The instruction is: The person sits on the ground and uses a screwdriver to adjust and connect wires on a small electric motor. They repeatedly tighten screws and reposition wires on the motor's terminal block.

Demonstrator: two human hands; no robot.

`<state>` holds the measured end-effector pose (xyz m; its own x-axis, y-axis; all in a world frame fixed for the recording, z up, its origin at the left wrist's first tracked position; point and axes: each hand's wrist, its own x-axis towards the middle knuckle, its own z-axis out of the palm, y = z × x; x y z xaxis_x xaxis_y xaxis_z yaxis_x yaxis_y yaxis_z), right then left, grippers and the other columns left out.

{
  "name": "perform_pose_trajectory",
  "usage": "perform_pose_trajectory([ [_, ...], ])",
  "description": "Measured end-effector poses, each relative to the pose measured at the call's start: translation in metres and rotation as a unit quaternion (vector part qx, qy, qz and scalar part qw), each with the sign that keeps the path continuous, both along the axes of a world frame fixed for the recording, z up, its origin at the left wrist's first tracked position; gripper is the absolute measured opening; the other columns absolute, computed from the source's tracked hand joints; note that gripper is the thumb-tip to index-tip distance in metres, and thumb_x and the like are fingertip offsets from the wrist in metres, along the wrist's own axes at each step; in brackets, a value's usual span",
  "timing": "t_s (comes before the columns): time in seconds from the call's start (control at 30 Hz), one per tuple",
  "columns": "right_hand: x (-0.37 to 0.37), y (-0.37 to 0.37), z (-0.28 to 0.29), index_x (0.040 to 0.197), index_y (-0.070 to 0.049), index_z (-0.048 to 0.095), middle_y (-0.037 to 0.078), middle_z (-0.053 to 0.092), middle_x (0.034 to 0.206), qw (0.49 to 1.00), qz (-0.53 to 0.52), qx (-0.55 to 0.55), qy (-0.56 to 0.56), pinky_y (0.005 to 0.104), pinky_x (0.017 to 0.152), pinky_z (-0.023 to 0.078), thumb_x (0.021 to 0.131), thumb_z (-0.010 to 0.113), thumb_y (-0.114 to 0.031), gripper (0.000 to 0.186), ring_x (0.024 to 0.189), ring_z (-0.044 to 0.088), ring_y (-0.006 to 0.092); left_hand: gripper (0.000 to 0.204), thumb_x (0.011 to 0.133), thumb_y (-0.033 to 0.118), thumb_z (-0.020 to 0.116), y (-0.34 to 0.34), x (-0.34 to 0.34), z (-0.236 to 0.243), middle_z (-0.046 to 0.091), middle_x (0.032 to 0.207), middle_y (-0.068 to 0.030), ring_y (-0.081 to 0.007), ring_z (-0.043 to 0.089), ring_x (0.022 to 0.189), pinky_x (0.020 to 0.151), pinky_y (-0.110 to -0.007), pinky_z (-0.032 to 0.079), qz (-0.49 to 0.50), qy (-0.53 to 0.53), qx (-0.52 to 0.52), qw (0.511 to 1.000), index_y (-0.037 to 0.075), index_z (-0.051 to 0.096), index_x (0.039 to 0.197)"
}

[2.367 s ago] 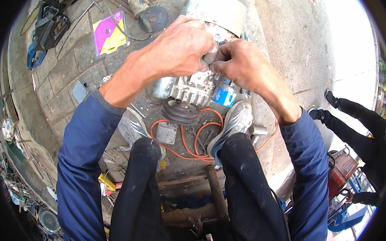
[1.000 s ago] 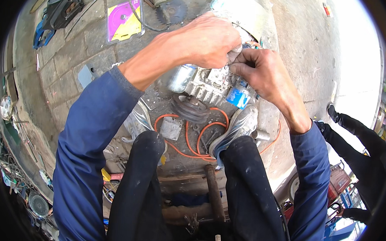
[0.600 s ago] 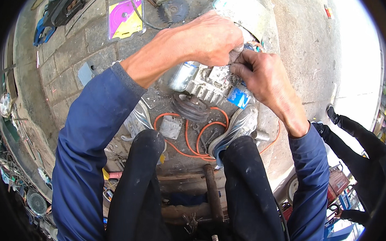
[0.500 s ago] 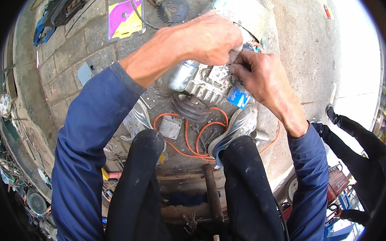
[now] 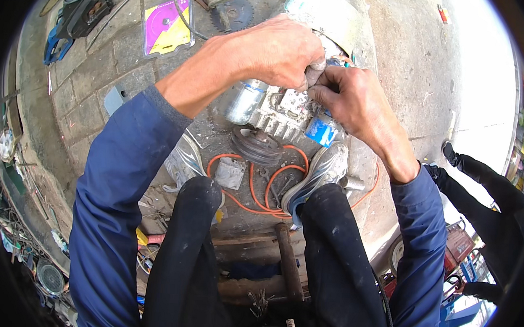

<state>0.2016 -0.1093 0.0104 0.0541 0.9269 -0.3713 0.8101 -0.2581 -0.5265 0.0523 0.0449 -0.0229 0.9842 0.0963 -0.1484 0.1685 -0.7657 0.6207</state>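
Observation:
A dusty electric motor (image 5: 270,123) with a finned body lies on the pavement beyond my shoes. Above its open terminal block (image 5: 293,103), my left hand (image 5: 287,53) and my right hand (image 5: 355,98) meet with their fingertips pinched together. Whatever sits between the fingers is hidden. Coloured wires (image 5: 345,61) show just behind my right fingers. On the left of the block is a silver cylinder (image 5: 242,106), and a blue-and-white cylinder (image 5: 321,131) is at its right. The grooved pulley (image 5: 257,146) is at the motor's near end.
An orange cord (image 5: 252,186) loops between my shoes, by a spanner (image 5: 265,175) and a square grey piece (image 5: 230,173). Farther left lie a saw blade (image 5: 233,15), a packaged disc (image 5: 167,26) and a dark power tool (image 5: 85,13). Another person's legs (image 5: 480,192) are at right.
My hands stay together over the terminal block; the left wrist and fingers have turned slightly and shifted a little left. The whole view has moved slightly.

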Motion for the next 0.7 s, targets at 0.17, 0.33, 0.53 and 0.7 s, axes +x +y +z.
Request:
perform_pose_trajectory([
  [0.17,0.000,0.001,0.000,0.090,0.003,0.077,0.028,0.073,0.082,1.000,0.006,0.002,-0.009,0.0536,0.078,0.059,0.090,0.076,-0.020,0.023,0.084,0.074,0.0463,0.034,0.074,0.018,0.086,-0.004,-0.009,-0.005,0.074,0.113,-0.0211,-0.0409,0.067,0.123,0.106,-0.053,0.050,0.033,-0.006,0.028,0.999,0.004,0.077,0.105],
  [0.33,0.001,0.000,0.002,0.088,0.003,0.078,0.029,0.073,0.083,1.000,-0.006,-0.002,-0.020,0.0542,0.079,0.060,0.090,0.077,-0.019,0.022,0.084,0.074,0.0469,0.034,0.075,0.010,0.088,-0.052,-0.043,-0.010,0.064,0.135,-0.0137,-0.0416,0.051,0.142,0.120,-0.061,0.037,0.154,-0.226,0.093,0.957,0.009,0.074,0.106],
  [0.53,0.000,0.002,0.001,0.091,0.003,0.080,0.029,0.073,0.082,1.000,0.005,0.021,-0.012,0.0534,0.080,0.061,0.089,0.076,-0.018,0.021,0.085,0.075,0.0469,0.025,0.079,0.009,0.085,-0.101,-0.058,-0.006,0.064,0.144,-0.0116,-0.0410,0.047,0.148,0.124,-0.065,0.030,0.318,-0.217,0.139,0.912,0.013,0.076,0.102],
  [0.7,0.003,-0.001,-0.002,0.094,-0.001,0.080,0.025,0.074,0.083,0.999,0.013,0.016,-0.026,0.0509,0.076,0.060,0.091,0.077,-0.023,0.023,0.081,0.075,0.0443,0.018,0.079,0.009,0.085,-0.105,-0.051,-0.009,0.066,0.143,-0.0097,-0.0407,0.046,0.149,0.123,-0.062,0.031,0.346,-0.194,0.112,0.911,0.015,0.081,0.096],
])
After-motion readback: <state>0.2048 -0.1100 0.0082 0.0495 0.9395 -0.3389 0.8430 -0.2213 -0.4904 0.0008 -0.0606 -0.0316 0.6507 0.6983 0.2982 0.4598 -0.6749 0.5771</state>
